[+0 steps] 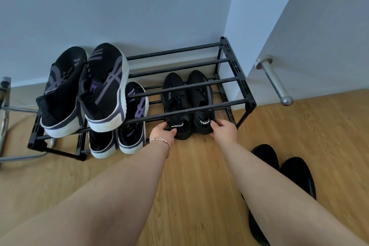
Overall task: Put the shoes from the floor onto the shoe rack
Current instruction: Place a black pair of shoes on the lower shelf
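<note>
Partly hidden beneath the shoe rack's [209, 106] top bars, the all-black pair [187, 104] sat on its lower tier; left hand [162, 133] and right hand [224, 131] each gripped a heel. Forearms covered black slippers [295, 173] nearby.

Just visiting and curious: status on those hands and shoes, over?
Left hand, right hand each on a heel of the all-black pair, lower tier of shoe rack. Path clear. Black shoes wait on floor.

Soft shoes, hard rack

The black shoes [187, 104] at the hands look like matt knitted cloth. The rack [199, 106] above them has smooth black bars. The floor [199, 185] under them looks like smooth wood.
</note>
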Action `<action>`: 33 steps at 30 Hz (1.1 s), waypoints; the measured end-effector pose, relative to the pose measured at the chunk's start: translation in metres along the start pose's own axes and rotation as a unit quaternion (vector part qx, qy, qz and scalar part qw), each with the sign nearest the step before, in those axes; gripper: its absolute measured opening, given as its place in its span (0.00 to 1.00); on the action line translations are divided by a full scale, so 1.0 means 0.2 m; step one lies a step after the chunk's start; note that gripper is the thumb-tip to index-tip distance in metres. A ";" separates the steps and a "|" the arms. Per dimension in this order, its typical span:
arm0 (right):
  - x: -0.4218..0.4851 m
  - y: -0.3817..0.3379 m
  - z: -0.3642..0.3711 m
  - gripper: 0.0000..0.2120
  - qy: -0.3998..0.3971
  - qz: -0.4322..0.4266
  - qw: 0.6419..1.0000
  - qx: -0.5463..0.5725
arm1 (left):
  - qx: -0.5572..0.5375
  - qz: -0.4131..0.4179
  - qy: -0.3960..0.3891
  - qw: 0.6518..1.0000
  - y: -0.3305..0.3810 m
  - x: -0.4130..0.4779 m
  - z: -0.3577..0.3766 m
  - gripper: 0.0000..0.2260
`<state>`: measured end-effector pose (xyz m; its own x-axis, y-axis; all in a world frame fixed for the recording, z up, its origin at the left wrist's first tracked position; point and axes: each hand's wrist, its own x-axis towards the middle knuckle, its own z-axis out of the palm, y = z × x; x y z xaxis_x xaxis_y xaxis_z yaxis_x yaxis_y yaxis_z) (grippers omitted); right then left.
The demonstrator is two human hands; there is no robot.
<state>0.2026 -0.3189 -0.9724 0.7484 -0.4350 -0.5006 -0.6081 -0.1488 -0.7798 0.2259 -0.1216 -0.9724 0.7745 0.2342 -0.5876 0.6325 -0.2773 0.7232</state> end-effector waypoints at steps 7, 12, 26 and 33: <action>0.03 0.02 0.02 0.20 0.018 0.023 1.000 0.003 | 0.026 0.000 0.008 1.000 0.01 -0.03 0.01 0.16; 0.03 0.00 0.00 0.18 0.005 0.029 0.999 0.023 | 0.056 0.002 -0.010 0.998 0.02 -0.05 0.00 0.18; -0.31 -0.03 -0.11 0.24 -0.010 -0.194 0.918 -0.345 | 0.381 0.122 -0.102 0.911 0.07 -0.24 -0.13 0.31; -0.54 -0.14 -0.19 0.25 0.042 -0.290 0.789 -0.540 | 0.503 0.199 -0.090 0.836 0.10 -0.47 -0.23 0.33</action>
<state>0.1277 -0.3017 -0.8821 0.9912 -0.0663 -0.1142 -0.0747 -0.9947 -0.0706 0.1666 -0.1061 -0.8855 0.8556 -0.1823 -0.4844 -0.0599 -0.9645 0.2572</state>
